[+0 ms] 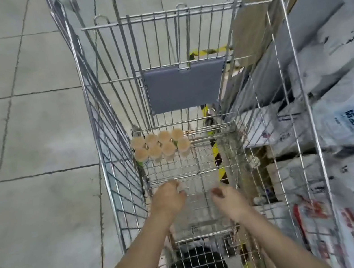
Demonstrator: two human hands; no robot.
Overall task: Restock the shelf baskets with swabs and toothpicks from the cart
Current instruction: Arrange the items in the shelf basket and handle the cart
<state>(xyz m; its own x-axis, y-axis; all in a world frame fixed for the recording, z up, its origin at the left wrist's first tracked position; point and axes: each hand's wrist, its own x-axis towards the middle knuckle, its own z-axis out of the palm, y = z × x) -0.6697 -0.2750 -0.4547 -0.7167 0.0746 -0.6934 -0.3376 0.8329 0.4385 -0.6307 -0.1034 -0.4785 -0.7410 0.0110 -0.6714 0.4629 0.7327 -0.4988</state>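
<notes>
A wire shopping cart point(114, 159) fills the view from above. Several round toothpick tubs point(160, 147) with tan lids stand in two rows at the far left of the cart floor. Both my arms reach down into the cart. My left hand point(169, 197) and my right hand point(226, 196) have curled fingers and grip the two upper corners of a blurred clear plastic pack point(200, 210) that lies between them above the cart floor. What the pack contains cannot be made out. No shelf basket is in view.
A grey flap point(184, 85) hangs on the cart's folding seat at the far end. White printed sacks point(352, 117) are stacked close along the cart's right side, with a cardboard box point(252, 16) beyond them. Grey floor tiles point(25, 137) lie to the left.
</notes>
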